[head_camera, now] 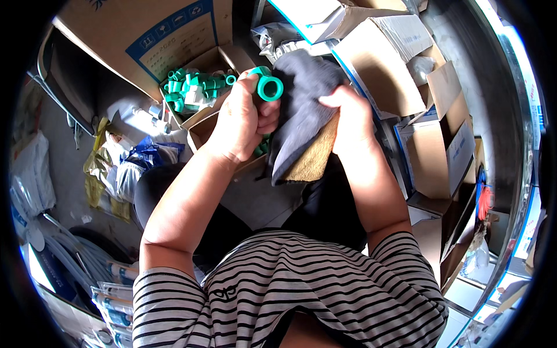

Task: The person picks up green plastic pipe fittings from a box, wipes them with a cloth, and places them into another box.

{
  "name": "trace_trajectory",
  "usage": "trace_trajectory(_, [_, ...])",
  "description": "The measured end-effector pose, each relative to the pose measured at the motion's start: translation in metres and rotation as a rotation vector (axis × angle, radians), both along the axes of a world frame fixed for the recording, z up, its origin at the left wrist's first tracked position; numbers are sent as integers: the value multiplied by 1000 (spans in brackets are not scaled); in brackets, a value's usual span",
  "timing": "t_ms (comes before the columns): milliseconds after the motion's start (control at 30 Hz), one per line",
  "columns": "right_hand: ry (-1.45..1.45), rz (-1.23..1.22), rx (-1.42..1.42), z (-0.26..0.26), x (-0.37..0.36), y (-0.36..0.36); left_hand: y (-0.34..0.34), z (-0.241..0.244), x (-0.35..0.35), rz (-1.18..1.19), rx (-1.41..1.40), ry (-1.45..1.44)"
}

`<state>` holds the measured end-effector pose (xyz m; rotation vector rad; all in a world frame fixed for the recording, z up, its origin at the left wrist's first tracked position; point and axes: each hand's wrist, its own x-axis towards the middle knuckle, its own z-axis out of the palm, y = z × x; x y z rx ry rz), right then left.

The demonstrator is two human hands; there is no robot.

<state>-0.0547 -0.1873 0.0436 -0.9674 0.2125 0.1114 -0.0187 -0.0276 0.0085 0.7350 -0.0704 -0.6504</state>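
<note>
My left hand (246, 115) grips a green plastic pipe fitting (269, 88), with one round opening facing up toward me. Close beside it, my right hand (353, 115) holds a dark grey cloth (304, 82) that hangs down and has a yellowish-brown face (311, 158) at its lower end. The cloth is slightly blurred. Behind my left hand, an open cardboard box (176, 115) holds several more green fittings (191, 87). Another box compartment, partly hidden by my left hand and the cloth, shows some green pieces low down.
A large printed carton (182, 26) stands behind the fittings. Open cardboard boxes (378, 65) line the right side. On the floor at left lie a yellowish plastic bag (98, 161), a blue package (150, 150) and white fittings (159, 124). Coiled grey tubing (72, 252) lies at lower left.
</note>
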Motion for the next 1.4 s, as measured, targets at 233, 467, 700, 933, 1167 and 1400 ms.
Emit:
trace_trajectory(233, [-1056,-61,-1280,-12,-1,5,-4,-16,-3,91,28,-51])
trace_trajectory(467, [-863,-9,-1392,-5,-3,12,7,-23,5,-10,-129,131])
trace_trajectory(700, [-934,-125,-1222,-5,1,8,-1,-5,-1,-12,-44,140])
trace_trajectory(933, [-814,20,-1267,-3,5,-6,0,-4,-5,-46,122,-134])
trace_trajectory(1167, [-414,-97,-602,2,-2,-12,-4,4,-8,29,98,-225])
trace_trajectory(1400, [-988,-77,-1381,3,-2,-12,-2,-10,-5,62,167,-468])
